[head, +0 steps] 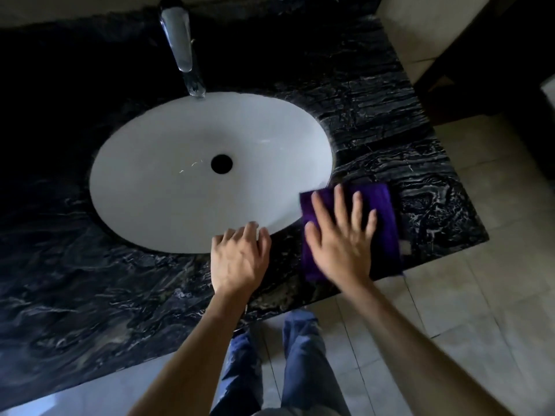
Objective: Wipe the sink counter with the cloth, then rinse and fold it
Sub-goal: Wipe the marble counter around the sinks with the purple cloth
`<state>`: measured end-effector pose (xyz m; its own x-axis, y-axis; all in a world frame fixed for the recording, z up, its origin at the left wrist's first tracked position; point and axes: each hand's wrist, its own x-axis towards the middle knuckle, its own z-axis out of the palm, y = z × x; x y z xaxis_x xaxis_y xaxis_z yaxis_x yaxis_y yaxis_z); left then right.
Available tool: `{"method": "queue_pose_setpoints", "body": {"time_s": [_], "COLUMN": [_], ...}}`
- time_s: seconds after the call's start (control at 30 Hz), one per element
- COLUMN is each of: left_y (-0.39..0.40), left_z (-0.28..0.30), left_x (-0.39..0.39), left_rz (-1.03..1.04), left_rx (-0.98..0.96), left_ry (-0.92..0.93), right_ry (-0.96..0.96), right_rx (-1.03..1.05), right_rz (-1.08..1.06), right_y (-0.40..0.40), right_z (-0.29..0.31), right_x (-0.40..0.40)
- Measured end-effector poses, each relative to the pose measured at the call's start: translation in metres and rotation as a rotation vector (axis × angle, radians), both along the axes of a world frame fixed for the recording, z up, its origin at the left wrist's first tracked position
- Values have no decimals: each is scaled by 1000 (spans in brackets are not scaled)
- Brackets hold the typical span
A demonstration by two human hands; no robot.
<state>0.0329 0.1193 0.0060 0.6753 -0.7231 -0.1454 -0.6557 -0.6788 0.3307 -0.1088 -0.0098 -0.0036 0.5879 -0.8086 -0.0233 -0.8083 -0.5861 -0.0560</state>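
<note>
My right hand (pixel 341 244) lies flat with the fingers spread wide, palm pressed on the purple cloth (pixel 381 223), gripping nothing. The cloth is folded into a rectangle on the black marble counter (pixel 405 139), just right of the sink (pixel 180 181), its near edge at the counter's front lip. My left hand (pixel 238 259) rests on the counter at the basin's front rim, fingers loosely curled and holding nothing. The white oval basin looks dry and holds nothing but its dark drain hole (pixel 221 163). The chrome tap (pixel 181 43) reaches over its far rim
</note>
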Motion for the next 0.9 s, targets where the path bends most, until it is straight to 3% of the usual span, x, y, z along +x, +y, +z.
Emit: {"method": "queue_pose_setpoints", "body": {"time_s": [0.13,0.27,0.43,0.5,0.6,0.8,0.9], "left_y": [7,6,5,2,4,8,10], "left_z": [0,-2,-2,-2,-1,4,-1], "left_x": [1,1,0,0,-1,0,4], "left_rz": [35,50,75,80,66,118,86], "left_rx": [-112,-84,-82,-68,-102,-245,-232], "left_ry": [17,3,-6,8,-1,109,117], "right_ry": [-44,-54,15,27,31,-53,-66], "right_rx": [31,45,39,38,16,62,78], "right_rz": [207,360,119,48,17,254,379], "right_y": [87,32,-93,-109,-64,95,78], "right_z": [-3,-3,-3,-2,-2,0,0], "right_x": [-5,-6,5,13,16,1,2]}}
